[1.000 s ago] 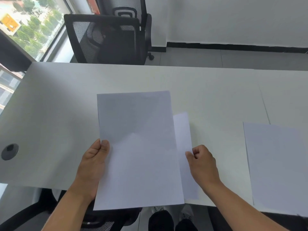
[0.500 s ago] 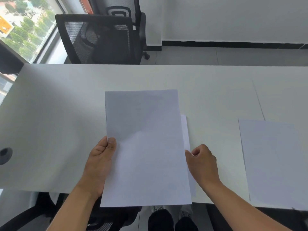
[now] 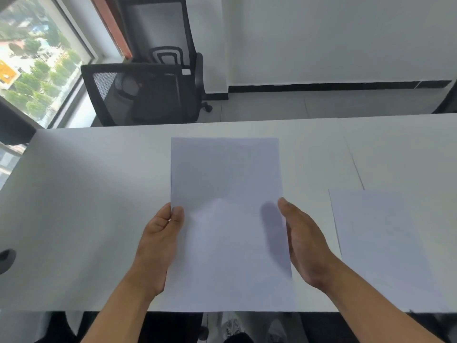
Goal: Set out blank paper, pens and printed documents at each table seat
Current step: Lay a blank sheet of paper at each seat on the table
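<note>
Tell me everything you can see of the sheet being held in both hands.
The held sheet is plain white paper, portrait, with no print visible on its face. It looks flat and uncreased, over the white table at its near edge. The left hand pinches its left edge, thumb on top. The right hand holds its right edge, fingers hidden beneath.

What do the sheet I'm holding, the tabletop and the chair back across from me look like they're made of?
Sheet: thin white paper, matte; fingers shadow through it.
Tabletop: smooth white surface, probably laminate, with a soft sheen; core unseen.
Chair back: black mesh in a dark frame, likely plastic; light passes through the weave.
</note>
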